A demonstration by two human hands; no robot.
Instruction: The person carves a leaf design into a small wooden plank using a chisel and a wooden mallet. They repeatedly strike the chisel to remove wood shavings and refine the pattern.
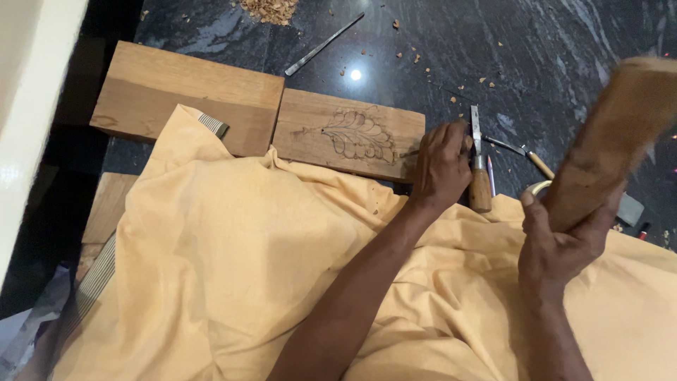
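Left hand (443,168) closed its fingers around a chisel, tip barely visible, set at the right end of the carved board (349,134) on the dark floor (564,63). Right hand (564,240) gripped a raised wooden mallet (620,134), blurred. Judged best: keep the chisel steady on the drawn leaf line and strike squarely. Counted: two boards in full view, one wooden-handled chisel (479,166) lying beside the left hand, one metal file (324,44) toward the floor's far edge.
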